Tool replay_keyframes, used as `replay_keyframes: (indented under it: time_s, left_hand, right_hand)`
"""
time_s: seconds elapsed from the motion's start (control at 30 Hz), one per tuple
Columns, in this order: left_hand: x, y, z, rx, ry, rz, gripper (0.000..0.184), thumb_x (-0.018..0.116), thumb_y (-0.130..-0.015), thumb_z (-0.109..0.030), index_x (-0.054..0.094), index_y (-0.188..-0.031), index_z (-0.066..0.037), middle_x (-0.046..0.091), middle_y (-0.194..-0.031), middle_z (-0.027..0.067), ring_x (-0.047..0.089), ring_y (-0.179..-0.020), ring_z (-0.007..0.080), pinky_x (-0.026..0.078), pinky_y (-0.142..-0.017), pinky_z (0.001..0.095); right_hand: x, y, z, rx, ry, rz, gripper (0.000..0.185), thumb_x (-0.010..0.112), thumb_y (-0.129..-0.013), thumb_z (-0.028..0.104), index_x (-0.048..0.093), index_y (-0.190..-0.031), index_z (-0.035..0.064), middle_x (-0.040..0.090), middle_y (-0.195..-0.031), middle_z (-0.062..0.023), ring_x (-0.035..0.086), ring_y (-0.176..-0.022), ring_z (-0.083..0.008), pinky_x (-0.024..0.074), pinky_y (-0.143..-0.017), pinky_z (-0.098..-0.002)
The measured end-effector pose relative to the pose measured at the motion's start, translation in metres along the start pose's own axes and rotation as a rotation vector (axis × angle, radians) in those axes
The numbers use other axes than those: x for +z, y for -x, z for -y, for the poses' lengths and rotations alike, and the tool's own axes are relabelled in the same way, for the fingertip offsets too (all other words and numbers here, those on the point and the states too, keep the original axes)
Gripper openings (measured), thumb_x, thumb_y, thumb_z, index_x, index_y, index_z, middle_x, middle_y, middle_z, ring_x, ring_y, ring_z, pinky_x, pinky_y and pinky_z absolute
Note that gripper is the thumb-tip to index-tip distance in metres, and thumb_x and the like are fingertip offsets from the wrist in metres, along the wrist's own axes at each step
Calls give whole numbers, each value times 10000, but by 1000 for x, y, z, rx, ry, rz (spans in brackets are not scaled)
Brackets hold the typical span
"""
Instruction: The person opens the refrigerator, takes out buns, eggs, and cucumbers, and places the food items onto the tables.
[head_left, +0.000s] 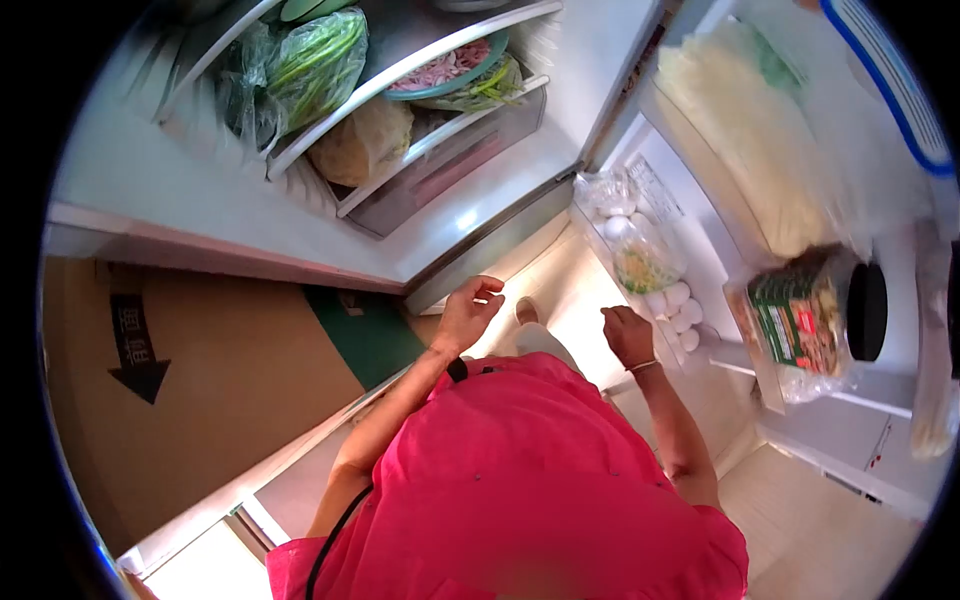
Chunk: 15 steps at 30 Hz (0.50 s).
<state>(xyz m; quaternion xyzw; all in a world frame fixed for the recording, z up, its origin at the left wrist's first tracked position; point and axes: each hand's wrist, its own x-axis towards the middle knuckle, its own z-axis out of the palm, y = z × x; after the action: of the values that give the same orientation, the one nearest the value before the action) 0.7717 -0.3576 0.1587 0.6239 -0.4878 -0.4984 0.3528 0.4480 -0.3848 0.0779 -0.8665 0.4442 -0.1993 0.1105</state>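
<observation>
My left hand (468,314) hangs in front of the open fridge, its fingers loosely bent and a little apart, with nothing visible in them. My right hand (628,337) is curled closed near the open fridge door, and no object shows in it. Closest to it are several white eggs (677,308) in the low door shelf. Beside them lies a clear bag of chopped greenery (640,262). Neither hand touches the fridge or its contents.
Bagged green vegetables (318,62) and a blue-rimmed plate of pink shreds (450,68) sit on fridge shelves. A clear drawer (440,170) is below. A black-lidded jar (800,315) stands in the door. At left is a cardboard box (190,400) with a black arrow.
</observation>
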Motion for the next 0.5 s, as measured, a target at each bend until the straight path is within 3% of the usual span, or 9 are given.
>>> replay_keyframes:
  time_s: [0.1, 0.2, 0.27, 0.33, 0.4, 0.5]
  left_hand:
    - [-10, -23, 13, -44, 72, -39, 220, 642, -865, -95, 608, -1056, 10, 654, -987, 83, 624, -874, 150, 523, -755, 285]
    - [-19, -38, 14, -28, 77, -72, 212, 605, -902, -84, 600, -1100, -8, 628, -975, 45, 576, -859, 102, 480, -759, 250]
    - [-24, -45, 14, -18, 108, -108, 214, 606, -900, -85, 600, -1099, -7, 625, -986, 44, 574, -873, 105, 476, -773, 254]
    - [-30, -47, 15, -23, 118, -150, 219, 608, -898, -90, 600, -1100, -6, 625, -997, 43, 573, -887, 109, 472, -789, 258]
    - [-36, -49, 20, -37, 118, -193, 225, 611, -896, -98, 600, -1100, -5, 625, -1007, 44, 574, -903, 115, 470, -807, 264]
    - [-45, -42, 15, -55, 167, -287, 248, 628, -888, -125, 602, -1101, -1, 637, -1010, 62, 583, -915, 127, 483, -796, 267]
  right_hand:
    - [18, -43, 25, 27, -202, 37, 200, 612, -797, 89, 640, -994, 74, 636, -873, -88, 634, -803, -274, 530, -682, -370]
    - [52, -113, 41, 28, -419, -36, 156, 626, -845, 95, 647, -991, 43, 658, -919, -117, 655, -798, -266, 536, -681, -333]
    - [76, -170, 51, 192, -622, 2, 141, 624, -882, 137, 647, -964, 24, 667, -939, -122, 667, -828, -216, 534, -702, -318]
    - [106, -226, 53, 329, -778, 55, 218, 616, -883, 187, 628, -1039, 34, 661, -906, -111, 663, -850, -219, 531, -742, -315]
    - [123, -280, 60, 644, -1410, 122, 279, 641, -884, 206, 601, -1097, 30, 658, -902, -75, 654, -863, -208, 543, -759, -317]
    - [154, -340, 66, 789, -1730, 34, 303, 680, -872, 207, 578, -1108, 46, 644, -900, -46, 641, -851, -217, 555, -739, -350]
